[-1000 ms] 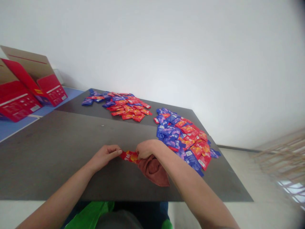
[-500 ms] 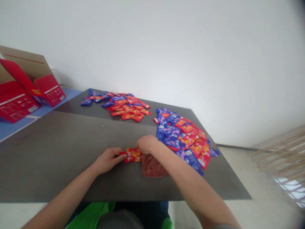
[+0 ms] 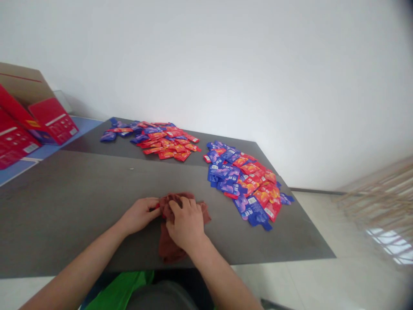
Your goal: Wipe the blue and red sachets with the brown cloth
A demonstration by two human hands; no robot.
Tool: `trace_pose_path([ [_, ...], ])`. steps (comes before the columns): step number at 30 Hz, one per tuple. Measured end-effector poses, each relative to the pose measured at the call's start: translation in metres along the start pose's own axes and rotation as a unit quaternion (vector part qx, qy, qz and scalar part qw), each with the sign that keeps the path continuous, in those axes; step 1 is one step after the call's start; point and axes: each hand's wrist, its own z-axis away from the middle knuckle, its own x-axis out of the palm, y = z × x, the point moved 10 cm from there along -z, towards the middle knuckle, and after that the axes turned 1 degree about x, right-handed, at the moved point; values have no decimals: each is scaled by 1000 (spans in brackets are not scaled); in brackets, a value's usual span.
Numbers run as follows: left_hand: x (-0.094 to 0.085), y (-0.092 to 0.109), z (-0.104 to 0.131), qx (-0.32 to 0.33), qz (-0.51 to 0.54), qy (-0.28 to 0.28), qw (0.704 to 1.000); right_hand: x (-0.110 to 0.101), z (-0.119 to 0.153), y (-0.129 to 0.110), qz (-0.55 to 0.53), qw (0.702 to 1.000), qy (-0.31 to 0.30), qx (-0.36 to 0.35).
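Observation:
A brown cloth (image 3: 172, 247) lies crumpled on the dark table (image 3: 97, 193) in front of me. My right hand (image 3: 187, 219) rests on top with its fingers curled into the fabric. My left hand (image 3: 142, 213) pinches the left end of a red snack pouch (image 3: 158, 206) between thumb and fingers. Only a sliver of that pouch shows; the cloth and my right hand cover the remainder. Beyond my right hand spreads a pile of blue and red pouches (image 3: 240, 172).
A second heap of red and blue pouches (image 3: 166, 140) lies near the far edge. Open red cardboard boxes (image 3: 58, 122) stand on a blue surface (image 3: 87, 125) at the left. A white wall (image 3: 209, 64) borders the table's far side. Wooden slats (image 3: 380, 193) appear at the right.
My right hand has moved left with the brown cloth, from beside the red pouch to over it. The pouch's printed front is now covered. My left hand keeps its end.

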Motion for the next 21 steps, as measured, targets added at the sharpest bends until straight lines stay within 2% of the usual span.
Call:
trace_pose_path([
  [3, -2, -2, -1, -10, -11, 2, 1000, 7, -2, 45, 32, 997, -25, 68],
  [5, -3, -6, -1, -20, -8, 8, 1000, 0, -7, 79, 51, 990, -45, 121],
  [7, -4, -9, 0, -26, -6, 7, 1000, -10, -8, 97, 63, 983, -45, 168],
  [8, -4, -10, 0, -25, -6, 6, 1000, -15, -7, 97, 62, 981, -34, 182],
  [10, -4, -9, 1, -18, -4, 3, 1000, -19, -3, 74, 43, 985, 2, 167],
  [12, -2, -7, 0, -7, 0, -3, 1000, -12, -1, 35, 20, 995, 18, 96],
  [14, 0, -5, 0, 3, -6, -11, 1000, 4, -2, 9, 15, 999, -7, 31],
  [15, 1, -4, 0, 5, -15, -11, 1000, 9, -5, 9, 19, 999, -20, 27],
  [17, 0, -3, 0, 4, -39, -7, 999, 11, -13, 35, 35, 996, -31, 77],
  [19, -1, -2, 0, -2, -52, -2, 999, 0, -20, 74, 53, 987, -31, 146],
  [21, -3, -3, 1, -9, -53, 1, 999, -12, -22, 93, 63, 983, -35, 170],
])
